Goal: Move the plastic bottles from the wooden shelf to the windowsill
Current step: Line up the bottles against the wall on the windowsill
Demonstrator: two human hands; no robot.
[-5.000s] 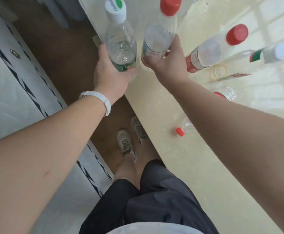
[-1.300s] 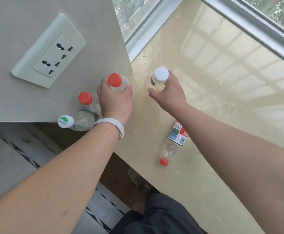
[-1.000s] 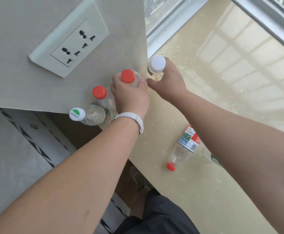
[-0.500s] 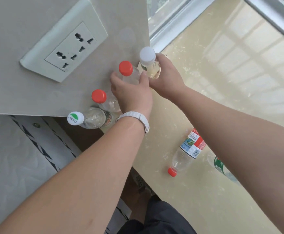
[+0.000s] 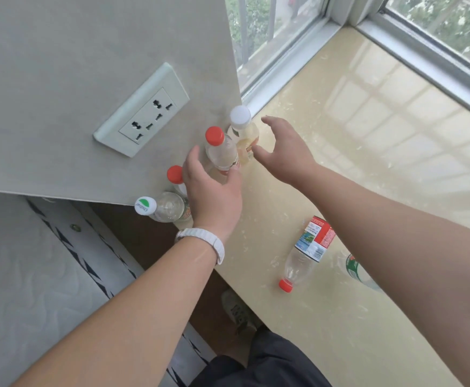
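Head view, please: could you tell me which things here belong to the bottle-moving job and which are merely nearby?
Belongs to the job:
- upright bottles along the wall, such as the white-capped bottle and red-capped bottle
- lying bottle
- windowsill
- left hand, right hand

Just nearby:
- wall socket
- mattress

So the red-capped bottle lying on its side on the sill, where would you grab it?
Probably across the clear body of the lying bottle, between its cap and label, coming from above. It lies flat on the windowsill with open space on both sides, so fingers can straddle it.
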